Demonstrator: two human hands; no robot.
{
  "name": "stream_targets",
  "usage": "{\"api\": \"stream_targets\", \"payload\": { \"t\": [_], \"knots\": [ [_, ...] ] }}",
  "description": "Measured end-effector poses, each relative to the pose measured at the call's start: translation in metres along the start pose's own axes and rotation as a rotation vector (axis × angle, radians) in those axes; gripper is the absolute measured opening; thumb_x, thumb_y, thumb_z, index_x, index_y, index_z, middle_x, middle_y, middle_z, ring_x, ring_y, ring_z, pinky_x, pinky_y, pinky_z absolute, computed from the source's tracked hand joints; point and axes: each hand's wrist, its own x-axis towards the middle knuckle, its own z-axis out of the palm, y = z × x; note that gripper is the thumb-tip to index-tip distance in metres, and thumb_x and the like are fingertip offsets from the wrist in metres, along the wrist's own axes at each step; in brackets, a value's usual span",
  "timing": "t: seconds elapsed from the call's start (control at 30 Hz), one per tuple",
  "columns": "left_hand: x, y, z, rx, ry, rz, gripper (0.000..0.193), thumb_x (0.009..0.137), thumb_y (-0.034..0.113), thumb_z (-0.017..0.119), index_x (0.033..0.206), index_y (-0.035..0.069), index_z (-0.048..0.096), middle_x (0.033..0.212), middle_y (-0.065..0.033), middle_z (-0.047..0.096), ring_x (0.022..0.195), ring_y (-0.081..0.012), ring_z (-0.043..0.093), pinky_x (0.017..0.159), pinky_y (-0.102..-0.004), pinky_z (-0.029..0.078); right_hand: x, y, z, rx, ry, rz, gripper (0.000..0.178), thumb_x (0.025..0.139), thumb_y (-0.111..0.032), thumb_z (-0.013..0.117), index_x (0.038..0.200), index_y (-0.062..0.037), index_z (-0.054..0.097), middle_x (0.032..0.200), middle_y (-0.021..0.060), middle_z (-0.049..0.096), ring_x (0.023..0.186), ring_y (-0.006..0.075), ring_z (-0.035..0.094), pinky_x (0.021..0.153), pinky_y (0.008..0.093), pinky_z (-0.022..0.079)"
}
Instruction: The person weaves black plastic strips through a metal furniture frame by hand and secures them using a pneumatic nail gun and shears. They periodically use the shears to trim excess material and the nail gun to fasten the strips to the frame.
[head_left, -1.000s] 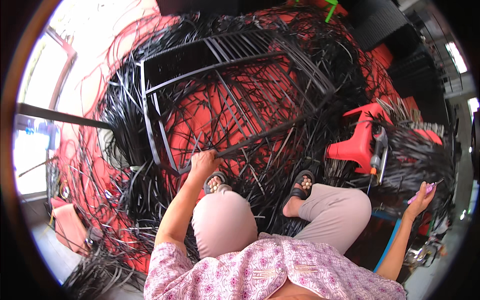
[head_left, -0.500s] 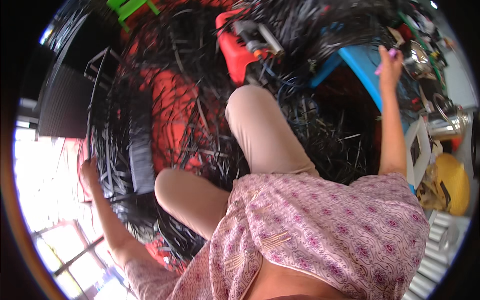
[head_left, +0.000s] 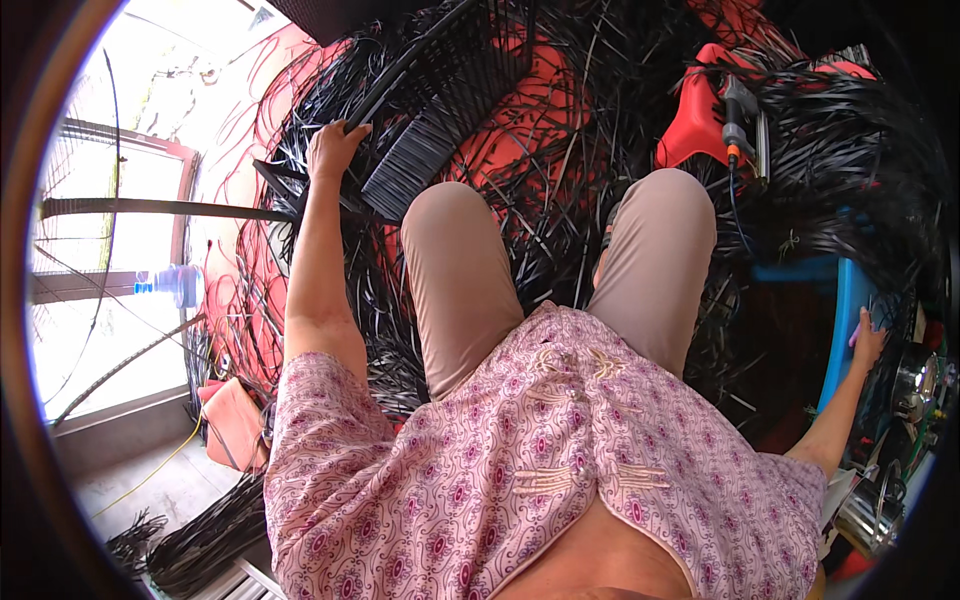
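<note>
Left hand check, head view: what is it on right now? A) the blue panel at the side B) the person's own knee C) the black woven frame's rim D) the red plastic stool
C: the left hand is closed over the rim of the black woven frame, while the right hand reaches out to the blue panel.

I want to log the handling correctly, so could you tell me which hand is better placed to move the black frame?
Left. The left hand already grips the black frame, while the right hand rests on a blue edge far off.
</note>
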Motion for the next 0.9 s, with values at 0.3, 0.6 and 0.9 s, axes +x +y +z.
{"api": "stream_targets", "payload": {
  "t": [0.3, 0.6, 0.9],
  "knots": [
    [-0.065, -0.022, -0.012, -0.056, -0.084, 0.042, 0.056, 0.072, 0.061, 0.069, 0.086, 0.007, 0.072, 0.074, -0.0184, 0.066, 0.077, -0.0369, 0.065, 0.072, -0.0451, 0.049, -0.045, -0.099, -0.068, 0.408, 0.316, -0.482, 0.069, 0.086, -0.051, 0.067, 0.132, -0.0006, 0.057, 0.127, 0.0198, 0.062, 0.115, 0.0305, 0.06, 0.098, 0.0381, 0.045],
    [-0.102, -0.032, -0.022, -0.024, -0.133, 0.14, 0.053, 0.073, 0.059, 0.072, 0.08, 0.006, 0.07, 0.068, -0.0178, 0.063, 0.072, -0.0367, 0.065, 0.067, -0.0451, 0.048, -0.369, -0.432, -0.12, 1.008, -0.791, -0.953, 0.033, 0.089, -0.026, 0.069, 0.113, -0.0033, 0.07, 0.098, 0.0047, 0.071, 0.086, 0.0103, 0.063, 0.078, 0.0254, 0.049],
    [-0.093, -0.026, -0.013, -0.171, -0.218, 0.321, 0.065, 0.08, 0.06, 0.066, 0.118, 0.007, 0.062, 0.09, -0.0171, 0.069, 0.09, -0.035, 0.066, 0.08, -0.0434, 0.05, -0.548, -0.572, 0.002, 0.639, -0.884, -1.197, 0.057, 0.084, -0.047, 0.067, 0.109, 0.0042, 0.068, 0.109, 0.0256, 0.067, 0.108, 0.0376, 0.063, 0.093, 0.0422, 0.049]
  ]
}}
